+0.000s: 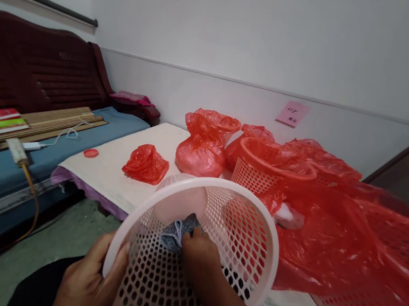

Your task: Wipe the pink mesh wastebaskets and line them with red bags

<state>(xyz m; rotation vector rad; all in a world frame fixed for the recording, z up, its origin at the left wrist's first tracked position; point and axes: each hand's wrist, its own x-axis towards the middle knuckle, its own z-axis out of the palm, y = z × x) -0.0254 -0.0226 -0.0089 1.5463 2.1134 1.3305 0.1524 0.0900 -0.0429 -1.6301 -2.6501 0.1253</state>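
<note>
A pale pink perforated plastic basket (272, 248) is tilted so that its round mouth faces me. My left hand (89, 280) grips its rim on the left side, thumb inside and fingers outside. Deep in the basket, my right hand (202, 249) is closed on a grey-blue cloth (174, 234) with a light trim. The cloth is bunched against the basket's inner wall. My right fingertips are partly hidden behind the hand.
A crumpled red plastic bag (146, 164) and a small red lid (90, 153) lie on the white tabletop (107, 171). Filled red bags (201, 152) and bag-lined red baskets (258, 175) crowd the right. A wooden bench (27, 61) with a power strip (18, 152) stands left.
</note>
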